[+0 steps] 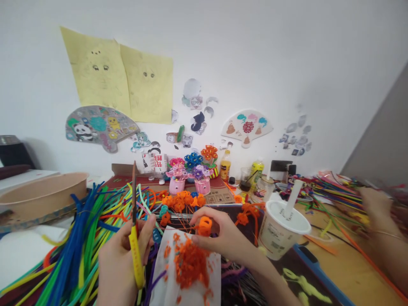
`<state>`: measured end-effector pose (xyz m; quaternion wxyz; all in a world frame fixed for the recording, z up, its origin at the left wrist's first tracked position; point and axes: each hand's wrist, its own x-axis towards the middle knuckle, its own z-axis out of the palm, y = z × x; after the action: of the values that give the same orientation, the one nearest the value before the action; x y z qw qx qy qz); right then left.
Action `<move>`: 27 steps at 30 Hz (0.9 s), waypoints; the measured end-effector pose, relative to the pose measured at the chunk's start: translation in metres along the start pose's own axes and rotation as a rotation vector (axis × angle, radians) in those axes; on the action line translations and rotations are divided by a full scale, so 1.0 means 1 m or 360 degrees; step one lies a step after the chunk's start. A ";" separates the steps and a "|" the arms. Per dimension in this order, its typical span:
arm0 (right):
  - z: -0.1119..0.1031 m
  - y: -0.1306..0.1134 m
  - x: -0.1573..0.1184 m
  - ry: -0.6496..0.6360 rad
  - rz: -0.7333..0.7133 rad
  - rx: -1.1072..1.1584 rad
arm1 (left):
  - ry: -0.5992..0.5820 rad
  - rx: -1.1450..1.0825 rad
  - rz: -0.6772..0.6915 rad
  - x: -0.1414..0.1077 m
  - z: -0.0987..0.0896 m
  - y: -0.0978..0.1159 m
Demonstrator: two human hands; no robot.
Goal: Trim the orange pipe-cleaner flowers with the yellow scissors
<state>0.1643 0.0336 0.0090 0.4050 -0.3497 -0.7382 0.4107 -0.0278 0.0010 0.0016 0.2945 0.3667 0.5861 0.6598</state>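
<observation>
My left hand (123, 259) is closed around a pair of scissors with yellow handles (136, 255), the dark blades pointing up. Between the fingers and thumb of my right hand (219, 233) is an orange pipe-cleaner flower (204, 226), held above a white sheet of paper (162, 265). Orange fuzz clippings (193, 263) lie heaped on that paper. Just behind my hands, several finished orange flowers (183, 200) with wire stems rest in a cluster. The scissors and the flower are apart.
Bundled pipe cleaners (84, 242) spread on the left, beside a beige bowl (44, 189). A white drink cup (283, 227) with a straw stands right of my right hand. Pink flower pots (177, 185) stand behind. Another person's arm (379, 216) reaches in at the right.
</observation>
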 end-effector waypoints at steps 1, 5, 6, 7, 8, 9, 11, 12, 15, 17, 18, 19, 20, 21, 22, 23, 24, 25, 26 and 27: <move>0.002 0.000 0.001 0.0064 -0.0050 -0.0051 | -0.0034 -0.0046 -0.0050 0.001 0.000 -0.003; 0.006 0.000 0.002 0.0244 -0.0256 -0.0259 | -0.0101 -0.0142 -0.0193 0.004 -0.002 -0.010; 0.006 0.000 0.002 0.0265 -0.0305 -0.0315 | -0.0103 -0.0138 -0.0205 0.004 -0.002 -0.010; 0.007 0.001 0.002 0.0273 -0.0346 -0.0366 | -0.0099 -0.0138 -0.0216 0.004 -0.002 -0.009; 0.007 0.001 0.002 0.0277 -0.0376 -0.0408 | -0.0095 -0.0141 -0.0224 0.003 -0.002 -0.008; 0.008 0.002 0.001 0.0274 -0.0396 -0.0444 | -0.0093 -0.0142 -0.0227 0.002 -0.001 -0.007; 0.009 0.004 0.001 0.0278 -0.0413 -0.0512 | -0.0100 -0.0135 -0.0219 0.001 -0.001 -0.006; 0.010 0.005 0.000 0.0281 -0.0413 -0.0548 | -0.0111 -0.0118 -0.0209 0.001 0.000 -0.005; 0.011 0.008 0.000 0.0302 -0.0413 -0.0663 | -0.0132 -0.0067 -0.0172 -0.001 0.001 -0.003; 0.011 0.009 0.000 0.0323 -0.0413 -0.0735 | -0.0130 -0.0051 -0.0169 -0.002 0.002 -0.001; 0.010 0.009 0.000 0.0333 -0.0411 -0.0767 | -0.0134 -0.0043 -0.0168 -0.003 0.002 0.001; 0.010 0.009 0.000 0.0339 -0.0407 -0.0794 | -0.0130 -0.0029 -0.0165 -0.004 0.003 0.003; 0.010 0.009 0.000 0.0347 -0.0402 -0.0815 | -0.0131 -0.0013 -0.0158 -0.004 0.003 0.005; 0.010 0.009 0.000 0.0359 -0.0398 -0.0830 | -0.0133 -0.0002 -0.0147 -0.005 0.003 0.006; 0.010 0.009 0.000 0.0372 -0.0395 -0.0835 | -0.0138 0.0013 -0.0136 -0.005 0.003 0.006; 0.010 0.009 0.000 0.0388 -0.0395 -0.0831 | -0.0140 0.0029 -0.0129 -0.005 0.003 0.006; 0.011 0.009 0.000 0.0401 -0.0394 -0.0821 | -0.0137 0.0039 -0.0119 -0.004 0.003 0.006; 0.011 0.009 0.000 0.0414 -0.0392 -0.0809 | -0.0136 0.0050 -0.0108 -0.004 0.003 0.005; 0.012 0.009 0.000 0.0423 -0.0387 -0.0798 | -0.0135 0.0065 -0.0090 -0.004 0.003 0.004; 0.012 0.008 0.000 0.0434 -0.0381 -0.0788 | -0.0133 0.0082 -0.0069 -0.004 0.003 0.003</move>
<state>0.1551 0.0335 -0.0024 0.4483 -0.4003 -0.7906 0.1170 -0.0233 -0.0013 0.0038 0.3234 0.3886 0.5977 0.6222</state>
